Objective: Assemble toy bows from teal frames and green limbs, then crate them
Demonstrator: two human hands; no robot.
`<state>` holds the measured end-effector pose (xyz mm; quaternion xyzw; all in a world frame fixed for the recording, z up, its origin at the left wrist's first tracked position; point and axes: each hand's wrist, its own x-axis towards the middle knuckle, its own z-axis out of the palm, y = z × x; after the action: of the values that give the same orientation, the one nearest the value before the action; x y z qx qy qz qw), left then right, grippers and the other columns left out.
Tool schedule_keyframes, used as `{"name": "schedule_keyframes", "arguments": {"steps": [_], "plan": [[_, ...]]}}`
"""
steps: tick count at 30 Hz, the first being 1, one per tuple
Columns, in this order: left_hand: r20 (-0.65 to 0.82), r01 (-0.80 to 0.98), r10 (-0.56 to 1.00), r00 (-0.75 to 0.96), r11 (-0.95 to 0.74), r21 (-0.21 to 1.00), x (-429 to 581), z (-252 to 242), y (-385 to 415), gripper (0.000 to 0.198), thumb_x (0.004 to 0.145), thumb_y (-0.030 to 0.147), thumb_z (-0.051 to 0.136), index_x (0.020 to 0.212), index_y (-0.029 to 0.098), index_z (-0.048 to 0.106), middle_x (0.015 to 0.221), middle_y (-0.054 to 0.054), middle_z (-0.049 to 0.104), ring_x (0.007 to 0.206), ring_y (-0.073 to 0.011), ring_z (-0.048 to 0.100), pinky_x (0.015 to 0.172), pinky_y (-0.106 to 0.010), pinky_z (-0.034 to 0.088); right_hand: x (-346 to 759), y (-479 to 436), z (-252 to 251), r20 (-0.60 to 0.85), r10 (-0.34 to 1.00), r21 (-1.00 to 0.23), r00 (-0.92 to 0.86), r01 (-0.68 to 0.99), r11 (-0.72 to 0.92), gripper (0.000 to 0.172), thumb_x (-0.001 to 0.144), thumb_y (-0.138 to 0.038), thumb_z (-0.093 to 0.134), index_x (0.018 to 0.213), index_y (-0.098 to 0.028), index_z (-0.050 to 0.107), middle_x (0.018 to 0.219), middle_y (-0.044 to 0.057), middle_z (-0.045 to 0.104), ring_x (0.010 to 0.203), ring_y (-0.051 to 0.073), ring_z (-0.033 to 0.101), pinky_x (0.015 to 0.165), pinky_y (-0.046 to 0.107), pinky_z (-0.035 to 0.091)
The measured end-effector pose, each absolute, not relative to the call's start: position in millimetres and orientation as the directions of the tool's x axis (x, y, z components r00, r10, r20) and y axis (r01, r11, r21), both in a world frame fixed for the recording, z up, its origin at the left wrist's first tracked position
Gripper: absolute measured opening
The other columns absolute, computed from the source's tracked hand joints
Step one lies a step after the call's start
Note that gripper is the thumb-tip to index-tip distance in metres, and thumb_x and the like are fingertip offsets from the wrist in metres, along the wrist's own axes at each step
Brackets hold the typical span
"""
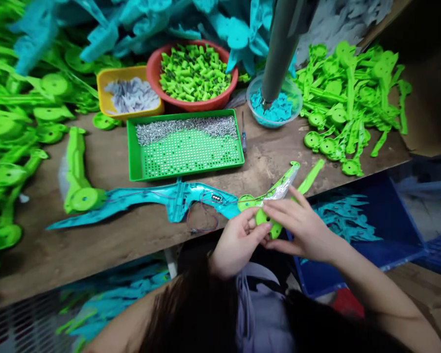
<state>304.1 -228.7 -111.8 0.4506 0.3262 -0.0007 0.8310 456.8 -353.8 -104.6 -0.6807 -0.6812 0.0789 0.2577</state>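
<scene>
A green plastic limb piece [308,177] is held at the table's front edge between my left hand [239,240] and my right hand [302,221]. The left fingers pinch its rounded end, and the right fingers close round it from the other side. Just beyond my fingers lies another green limb half [248,200] with a clear strip [282,185], meeting the right end of a blue toy bow half [147,195]. A thin wire [202,229] hangs from a small part in the blue piece. At the bow's left end sits a closed green limb [81,196].
Behind the bow stand a green tray [130,152] of screws, a yellow bin [103,100], a red bowl [202,105] and a clear tub [270,122]. A screwdriver [244,135] lies beside the tray. Green parts pile up left and right [338,113]. A blue crate [400,240] is below right.
</scene>
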Motion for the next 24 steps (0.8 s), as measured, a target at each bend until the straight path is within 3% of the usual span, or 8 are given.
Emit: {"name": "schedule_keyframes", "arguments": {"steps": [2,4,6,7,9,11,14,24], "plan": [[-0.515,0.288,0.276,0.812,0.578,0.764,297,-114,-227,0.051,0.074,0.046,0.073,0.108,0.011,0.061,0.071,0.000,0.066,0.060,-0.0125,0.064,0.057,-0.024,0.056,445,-347,-109,0.250,0.967,-0.459,-0.048,0.873,0.161,0.063,0.087,-0.047,0.058,0.140,-0.017,0.042,0.123,0.015,0.064,0.116,0.025,0.060,0.106,0.049,0.043],[-0.462,0.292,0.341,0.819,0.445,0.846,288,-117,-222,0.045,0.082,0.044,0.066,0.112,0.012,0.060,0.073,-0.002,0.068,0.061,-0.0132,0.065,0.058,-0.025,0.056,441,-340,-116,0.267,0.963,-0.459,-0.029,0.875,0.154,0.060,0.087,-0.046,0.058,0.137,-0.015,0.045,0.123,0.016,0.064,0.115,0.024,0.060,0.099,0.044,0.049],[-0.291,0.283,0.536,0.793,0.099,0.954,277,-122,-214,0.036,0.087,0.038,0.061,0.113,0.014,0.061,0.082,-0.004,0.071,0.068,-0.0143,0.067,0.066,-0.028,0.057,442,-334,-123,0.271,0.963,-0.437,0.016,0.893,0.108,0.059,0.088,-0.046,0.057,0.136,-0.014,0.047,0.124,0.017,0.064,0.114,0.025,0.061,0.095,0.043,0.051],[-0.138,0.281,0.622,0.771,-0.138,0.950,271,-125,-209,0.032,0.087,0.034,0.061,0.113,0.014,0.062,0.089,-0.006,0.072,0.076,-0.0158,0.068,0.072,-0.030,0.057,444,-331,-126,0.270,0.962,-0.414,0.037,0.906,0.081,0.058,0.087,-0.046,0.058,0.134,-0.013,0.049,0.124,0.018,0.064,0.112,0.026,0.062,0.093,0.043,0.051],[0.189,0.277,0.637,0.747,-0.557,0.783,262,-132,-200,0.025,0.086,0.027,0.063,0.108,0.015,0.064,0.102,-0.009,0.071,0.092,-0.0198,0.067,0.086,-0.035,0.055,446,-326,-131,0.255,0.966,-0.365,0.051,0.930,0.047,0.055,0.087,-0.045,0.058,0.129,-0.009,0.052,0.122,0.020,0.064,0.109,0.028,0.062,0.091,0.044,0.052],[0.367,0.247,0.529,0.765,-0.768,0.591,255,-138,-194,0.020,0.086,0.020,0.062,0.106,0.015,0.065,0.104,-0.011,0.071,0.099,-0.0221,0.065,0.093,-0.039,0.051,446,-321,-134,0.224,0.974,-0.340,0.030,0.939,0.050,0.053,0.088,-0.045,0.057,0.125,-0.008,0.055,0.120,0.020,0.065,0.107,0.028,0.063,0.090,0.044,0.052],[0.426,0.215,0.463,0.778,-0.832,0.511,252,-143,-191,0.025,0.087,0.013,0.058,0.112,0.015,0.063,0.105,-0.010,0.070,0.099,-0.0213,0.064,0.094,-0.038,0.050,441,-313,-136,0.191,0.982,-0.332,0.008,0.941,0.057,0.051,0.089,-0.047,0.055,0.121,-0.007,0.057,0.117,0.019,0.067,0.103,0.027,0.064,0.088,0.042,0.053],[0.395,0.249,0.505,0.768,-0.802,0.542,254,-144,-190,0.021,0.089,0.015,0.056,0.109,0.016,0.063,0.102,-0.008,0.071,0.098,-0.0199,0.064,0.092,-0.037,0.050,435,-301,-132,0.176,0.984,-0.269,-0.038,0.960,0.085,0.050,0.089,-0.050,0.053,0.114,-0.008,0.060,0.111,0.016,0.069,0.092,0.027,0.066,0.080,0.040,0.052]]}}
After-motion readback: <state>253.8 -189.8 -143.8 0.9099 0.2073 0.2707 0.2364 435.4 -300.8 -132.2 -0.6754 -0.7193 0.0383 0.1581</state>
